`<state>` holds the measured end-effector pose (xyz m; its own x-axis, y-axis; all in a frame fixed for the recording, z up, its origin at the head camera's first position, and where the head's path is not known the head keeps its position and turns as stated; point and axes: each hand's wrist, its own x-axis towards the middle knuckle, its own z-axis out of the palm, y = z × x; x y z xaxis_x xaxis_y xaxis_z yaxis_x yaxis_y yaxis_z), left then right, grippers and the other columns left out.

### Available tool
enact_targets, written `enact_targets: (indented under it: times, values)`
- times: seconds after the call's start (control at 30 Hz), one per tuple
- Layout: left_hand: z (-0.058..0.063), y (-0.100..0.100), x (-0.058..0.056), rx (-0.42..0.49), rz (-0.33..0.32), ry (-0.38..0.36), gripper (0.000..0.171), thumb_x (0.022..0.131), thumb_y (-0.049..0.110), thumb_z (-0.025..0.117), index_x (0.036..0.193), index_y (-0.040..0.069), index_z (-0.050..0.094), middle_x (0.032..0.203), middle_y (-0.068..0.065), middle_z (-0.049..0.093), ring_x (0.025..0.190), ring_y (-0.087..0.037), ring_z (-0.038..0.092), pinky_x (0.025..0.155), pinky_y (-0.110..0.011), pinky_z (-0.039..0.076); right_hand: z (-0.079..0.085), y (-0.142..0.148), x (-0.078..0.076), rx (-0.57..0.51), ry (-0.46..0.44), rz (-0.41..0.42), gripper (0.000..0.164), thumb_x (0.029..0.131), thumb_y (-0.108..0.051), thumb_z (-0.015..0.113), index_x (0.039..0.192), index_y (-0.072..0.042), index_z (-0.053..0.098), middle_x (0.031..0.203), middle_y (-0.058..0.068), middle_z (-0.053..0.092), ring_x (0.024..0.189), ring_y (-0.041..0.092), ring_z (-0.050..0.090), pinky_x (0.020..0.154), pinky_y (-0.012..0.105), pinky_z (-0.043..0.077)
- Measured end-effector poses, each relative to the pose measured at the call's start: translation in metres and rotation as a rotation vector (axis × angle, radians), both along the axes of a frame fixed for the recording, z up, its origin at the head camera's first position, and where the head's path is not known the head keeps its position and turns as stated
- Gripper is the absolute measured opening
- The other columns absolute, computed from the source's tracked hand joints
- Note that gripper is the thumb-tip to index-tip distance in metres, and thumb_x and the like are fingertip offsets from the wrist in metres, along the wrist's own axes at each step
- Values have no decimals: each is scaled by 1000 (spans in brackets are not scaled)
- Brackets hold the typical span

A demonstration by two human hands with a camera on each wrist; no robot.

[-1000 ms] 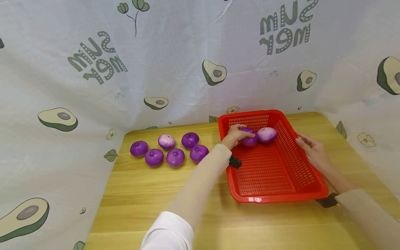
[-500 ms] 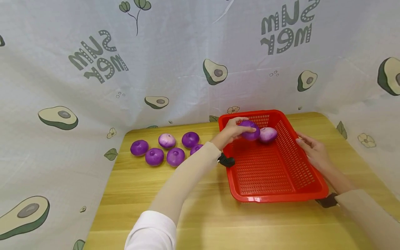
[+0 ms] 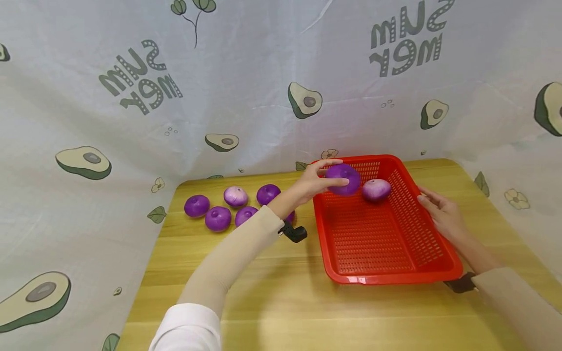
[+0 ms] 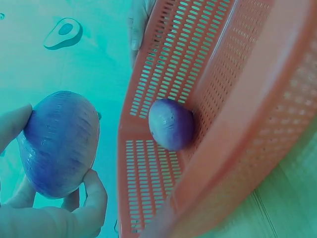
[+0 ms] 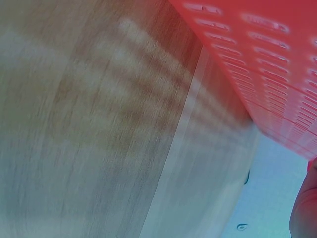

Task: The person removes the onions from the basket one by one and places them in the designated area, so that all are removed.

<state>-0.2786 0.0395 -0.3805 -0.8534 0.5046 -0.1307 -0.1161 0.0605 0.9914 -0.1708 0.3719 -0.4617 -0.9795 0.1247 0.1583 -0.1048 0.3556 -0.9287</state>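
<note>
My left hand [image 3: 311, 183] holds a purple onion [image 3: 344, 179] between thumb and fingers, raised at the back left corner of the red plastic basket [image 3: 373, 243]. In the left wrist view, the fingertips pinch this onion [image 4: 62, 144] from its sides, apart from the basket wall. One paler onion [image 3: 376, 190] lies inside the basket towards the back. My right hand [image 3: 445, 214] grips the basket's right rim, thumb on the near side. Only a bit of a finger [image 5: 304, 213] shows in the right wrist view, beside the red wall.
Several purple onions [image 3: 217, 219] sit in a cluster on the wooden table [image 3: 184, 273] at the left, one of them paler [image 3: 235, 196]. My left forearm partly covers some. A cloth with avocado prints [image 3: 246, 73] hangs behind the table.
My left hand has lifted the purple onion from inside the basket and moved up and left, away from the paler onion. My right hand stays on the rim.
</note>
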Motion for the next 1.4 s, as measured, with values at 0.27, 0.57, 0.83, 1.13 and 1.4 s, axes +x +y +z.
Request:
enact_targets:
  times: [0.27, 0.57, 0.83, 1.13, 1.4]
  values:
    - [6, -44, 5, -18, -20, 18, 56, 88, 13, 78, 140, 19, 58, 133, -9, 50, 117, -26, 57, 96, -38, 52, 2, -1, 1, 87, -1, -5, 53, 104, -18, 55, 146, 9, 39, 92, -31, 60, 73, -8, 61, 60, 11, 50]
    - [7, -91, 11, -36, 29, 39, 56, 87, 14, 79, 139, 22, 59, 133, -11, 52, 119, -27, 56, 92, -36, 54, 2, -2, 2, 70, -26, 2, 55, 105, -19, 53, 147, 11, 35, 93, -29, 61, 73, -5, 62, 59, 14, 52]
    - [3, -127, 18, -102, 62, 49, 58, 85, 22, 82, 139, 28, 59, 138, -6, 52, 120, -26, 55, 100, -44, 49, 1, -1, 2, 74, -40, -3, 54, 105, -18, 52, 148, 11, 34, 94, -29, 60, 73, -5, 62, 59, 14, 52]
    - [2, -159, 32, -113, 89, 50, 58, 87, 21, 80, 139, 28, 57, 145, -7, 46, 125, -28, 53, 100, -48, 48, 2, -2, 0, 63, -41, -4, 53, 105, -20, 54, 149, 5, 39, 93, -29, 61, 72, -6, 61, 59, 13, 52]
    - [-8, -180, 41, -150, 86, 23, 61, 86, 22, 80, 142, 25, 56, 147, -5, 46, 137, -28, 40, 107, -49, 41, 2, -2, -1, 80, -44, -14, 54, 105, -20, 54, 148, 7, 37, 92, -30, 60, 72, -7, 60, 59, 12, 51]
